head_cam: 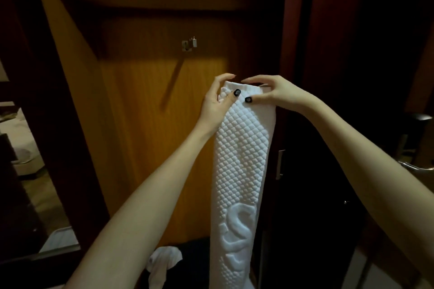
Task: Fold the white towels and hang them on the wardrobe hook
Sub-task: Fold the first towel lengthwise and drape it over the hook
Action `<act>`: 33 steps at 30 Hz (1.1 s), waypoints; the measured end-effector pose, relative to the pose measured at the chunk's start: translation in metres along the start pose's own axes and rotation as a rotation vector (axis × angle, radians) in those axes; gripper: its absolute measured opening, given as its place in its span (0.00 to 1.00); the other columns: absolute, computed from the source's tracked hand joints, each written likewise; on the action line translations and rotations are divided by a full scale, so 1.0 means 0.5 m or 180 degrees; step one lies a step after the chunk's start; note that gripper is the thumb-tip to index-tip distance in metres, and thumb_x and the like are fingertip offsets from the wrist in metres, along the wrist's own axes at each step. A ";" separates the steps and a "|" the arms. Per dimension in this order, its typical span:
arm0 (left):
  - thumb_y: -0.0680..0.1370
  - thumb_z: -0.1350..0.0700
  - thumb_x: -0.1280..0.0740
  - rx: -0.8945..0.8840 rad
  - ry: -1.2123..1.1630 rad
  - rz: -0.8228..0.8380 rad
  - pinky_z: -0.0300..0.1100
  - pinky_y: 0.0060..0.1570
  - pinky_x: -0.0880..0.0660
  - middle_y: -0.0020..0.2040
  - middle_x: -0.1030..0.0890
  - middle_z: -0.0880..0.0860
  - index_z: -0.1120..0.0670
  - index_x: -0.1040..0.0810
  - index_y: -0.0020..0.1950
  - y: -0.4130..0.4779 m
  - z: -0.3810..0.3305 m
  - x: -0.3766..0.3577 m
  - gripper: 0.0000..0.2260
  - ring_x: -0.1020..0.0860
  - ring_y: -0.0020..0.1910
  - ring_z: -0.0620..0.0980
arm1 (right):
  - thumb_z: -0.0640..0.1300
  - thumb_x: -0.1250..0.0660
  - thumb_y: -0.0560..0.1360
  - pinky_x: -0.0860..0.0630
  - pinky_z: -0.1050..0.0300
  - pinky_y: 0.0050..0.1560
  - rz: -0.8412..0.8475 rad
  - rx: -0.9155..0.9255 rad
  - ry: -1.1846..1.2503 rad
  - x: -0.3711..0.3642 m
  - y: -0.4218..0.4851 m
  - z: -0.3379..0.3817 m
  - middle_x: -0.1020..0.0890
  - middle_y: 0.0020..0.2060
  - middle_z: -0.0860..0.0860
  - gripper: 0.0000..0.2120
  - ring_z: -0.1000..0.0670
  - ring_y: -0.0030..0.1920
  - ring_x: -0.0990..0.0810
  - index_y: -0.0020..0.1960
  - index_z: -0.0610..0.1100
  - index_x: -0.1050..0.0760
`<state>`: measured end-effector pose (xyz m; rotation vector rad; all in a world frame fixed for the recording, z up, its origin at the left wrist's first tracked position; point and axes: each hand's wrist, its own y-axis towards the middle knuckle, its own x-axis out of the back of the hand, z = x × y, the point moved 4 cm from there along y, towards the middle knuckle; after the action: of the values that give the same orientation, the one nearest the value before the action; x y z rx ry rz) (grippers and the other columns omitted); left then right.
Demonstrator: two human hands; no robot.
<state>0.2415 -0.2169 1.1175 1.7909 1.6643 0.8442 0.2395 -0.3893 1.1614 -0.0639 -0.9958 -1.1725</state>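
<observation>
Left hand [215, 98] and right hand [273, 92] both pinch the top edge of the folded white towel [242, 159]; towel hangs vertically. Wardrobe hook [189, 44] up-left, apart from towel; second towel [163, 263] crumpled below.

Silver door handle [413, 168] low and far right of the right hand [274, 94], small metal pull [280, 164] below it, pale bed [16, 131] far left of the left hand [216, 103]

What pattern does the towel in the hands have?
White, with a raised diamond quilt pattern and an embossed swirl motif lower down on the towel; the head view shows it.
</observation>
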 end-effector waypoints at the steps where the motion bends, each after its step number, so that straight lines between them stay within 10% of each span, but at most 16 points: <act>1: 0.78 0.55 0.33 0.0070 0.0059 -0.0001 0.44 0.47 0.21 0.61 0.25 0.55 0.48 0.32 0.65 0.003 0.006 -0.003 0.16 0.21 0.55 0.52 | 0.52 0.26 0.71 0.24 0.67 0.45 0.0069 -0.0098 -0.0326 0.004 0.007 0.000 0.18 0.47 0.56 0.17 0.60 0.44 0.20 0.58 0.48 0.21; 5: 0.76 0.51 0.30 0.0414 0.0004 -0.0046 0.33 0.42 0.23 0.63 0.26 0.56 0.48 0.37 0.68 0.010 0.029 0.003 0.24 0.20 0.51 0.42 | 0.51 0.28 0.73 0.31 0.71 0.30 -0.0128 0.0258 -0.0861 0.019 0.021 0.013 0.21 0.34 0.55 0.07 0.63 0.33 0.24 0.42 0.48 0.21; 11: 0.73 0.62 0.27 0.0987 -0.0262 0.0112 0.38 0.38 0.21 0.49 0.20 0.51 0.51 0.35 0.66 -0.054 0.103 0.007 0.27 0.18 0.42 0.43 | 0.47 0.31 0.76 0.23 0.62 0.41 -0.0720 0.0338 -0.0454 0.035 0.022 -0.009 0.19 0.42 0.53 0.07 0.56 0.43 0.19 0.49 0.43 0.21; 15: 0.72 0.60 0.26 0.1107 -0.0145 0.0035 0.43 0.36 0.20 0.42 0.22 0.58 0.53 0.38 0.70 -0.072 0.109 -0.007 0.31 0.21 0.35 0.49 | 0.48 0.30 0.75 0.20 0.59 0.44 -0.0176 0.0068 -0.0623 0.043 0.020 -0.008 0.18 0.45 0.54 0.15 0.52 0.47 0.17 0.61 0.52 0.25; 19: 0.72 0.63 0.27 0.1103 -0.0337 0.0045 0.46 0.43 0.19 0.55 0.21 0.61 0.55 0.37 0.66 -0.064 0.094 -0.040 0.27 0.18 0.47 0.54 | 0.48 0.30 0.75 0.23 0.59 0.59 0.0666 0.0412 -0.1553 0.032 0.027 0.045 0.25 0.64 0.64 0.35 0.55 0.60 0.22 0.72 0.70 0.43; 25: 0.74 0.60 0.29 0.1267 -0.0616 -0.0056 0.60 0.58 0.25 0.67 0.28 0.63 0.58 0.44 0.73 -0.051 0.107 -0.056 0.33 0.24 0.62 0.61 | 0.39 0.35 0.78 0.27 0.54 0.57 0.0400 0.0598 -0.2120 0.020 0.059 0.056 0.22 0.61 0.54 0.18 0.47 0.61 0.23 0.66 0.52 0.26; 33: 0.73 0.63 0.27 0.1761 -0.0144 -0.0096 0.30 0.37 0.23 0.58 0.22 0.56 0.63 0.28 0.66 -0.132 0.230 -0.025 0.23 0.21 0.46 0.46 | 0.37 0.37 0.78 0.23 0.47 0.56 0.0028 0.0897 -0.2009 -0.007 0.073 0.061 0.21 0.62 0.50 0.18 0.47 0.59 0.21 0.66 0.50 0.25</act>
<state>0.2848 -0.2211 0.9917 2.1075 2.0235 0.3364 0.2491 -0.3551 1.1932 -0.2228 -1.7066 -1.0079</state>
